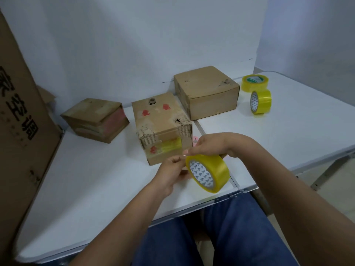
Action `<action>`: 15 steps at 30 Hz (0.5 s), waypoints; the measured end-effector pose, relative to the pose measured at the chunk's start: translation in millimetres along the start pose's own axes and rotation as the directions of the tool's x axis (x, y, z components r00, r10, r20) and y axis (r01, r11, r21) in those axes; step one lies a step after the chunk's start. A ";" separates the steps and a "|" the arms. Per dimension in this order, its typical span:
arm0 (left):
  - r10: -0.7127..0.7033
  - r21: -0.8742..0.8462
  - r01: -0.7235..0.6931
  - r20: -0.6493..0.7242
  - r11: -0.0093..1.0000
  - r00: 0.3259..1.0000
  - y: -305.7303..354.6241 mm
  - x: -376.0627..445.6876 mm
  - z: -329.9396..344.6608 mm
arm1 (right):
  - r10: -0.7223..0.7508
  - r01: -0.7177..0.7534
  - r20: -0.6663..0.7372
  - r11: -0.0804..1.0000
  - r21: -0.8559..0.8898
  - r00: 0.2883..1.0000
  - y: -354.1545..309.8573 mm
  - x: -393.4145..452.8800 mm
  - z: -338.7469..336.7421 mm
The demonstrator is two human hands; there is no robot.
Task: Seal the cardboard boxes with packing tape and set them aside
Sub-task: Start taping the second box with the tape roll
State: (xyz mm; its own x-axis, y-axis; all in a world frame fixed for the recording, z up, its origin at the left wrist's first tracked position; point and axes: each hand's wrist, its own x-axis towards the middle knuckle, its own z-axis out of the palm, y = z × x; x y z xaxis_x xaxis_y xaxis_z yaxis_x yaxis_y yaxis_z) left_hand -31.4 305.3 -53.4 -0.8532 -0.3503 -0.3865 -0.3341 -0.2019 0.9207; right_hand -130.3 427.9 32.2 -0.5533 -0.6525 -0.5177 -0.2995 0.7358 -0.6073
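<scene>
A yellow roll of packing tape (210, 172) is held just above the table's front edge, between my two hands. My right hand (211, 145) grips the roll from above. My left hand (172, 172) pinches the tape's loose end at the roll's left side. Right behind the hands stands a worn cardboard box (162, 123) with red marks, holes in its top and a yellow tape patch on its front face. Another cardboard box (207, 92) stands behind it to the right, and a third box (95, 119) with pinkish tape sits at the left.
Two more yellow tape rolls (255, 83) (261, 102) lie at the back right of the white folding table (86, 179). A tall printed cardboard sheet (21, 121) leans along the left edge. A white wall stands close behind the boxes. My legs in blue trousers are below the table edge.
</scene>
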 end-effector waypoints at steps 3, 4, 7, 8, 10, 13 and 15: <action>0.144 0.140 -0.140 -0.019 0.980 0.989 10.5 -19.3 -14.5 | -0.023 0.011 0.094 0.992 0.129 0.995 6.7 -1.3 14.9; 0.193 0.185 -0.186 -0.018 0.965 0.981 15.3 -25.2 -19.1 | -0.036 0.017 0.123 0.988 0.155 0.992 7.4 -2.2 19.9; 0.335 0.325 -0.305 -0.040 0.895 0.941 33.2 -40.2 -30.1 | -0.086 0.038 0.182 0.967 0.254 0.980 3.3 -4.5 34.1; 0.405 0.401 -0.352 -0.053 0.846 0.913 38.5 -42.1 -34.4 | -0.109 0.051 0.178 0.952 0.301 0.978 0.6 -3.7 38.0; 0.559 0.644 -0.383 -0.083 0.662 0.825 51.2 -46.6 -43.0 | -0.162 0.095 0.149 0.921 0.377 0.976 -6.2 -3.0 42.5; 0.646 0.693 -0.395 -0.133 0.603 0.752 68.1 -51.1 -59.6 | -0.211 0.157 0.067 0.873 0.462 0.975 -17.8 -4.8 42.8; 0.635 0.600 -0.436 -0.161 0.671 0.756 74.2 -46.4 -69.9 | -0.237 0.183 0.044 0.842 0.508 0.971 -26.7 -7.7 42.1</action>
State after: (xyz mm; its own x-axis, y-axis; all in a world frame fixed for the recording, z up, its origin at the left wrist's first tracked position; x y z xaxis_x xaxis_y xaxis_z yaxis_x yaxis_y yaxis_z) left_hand 11.4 242.6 28.9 -0.7927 -0.5398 0.2832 -0.0924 0.5656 0.8195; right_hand -85.4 405.6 27.1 -0.4320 -0.8156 -0.3848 0.0413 0.4084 -0.9119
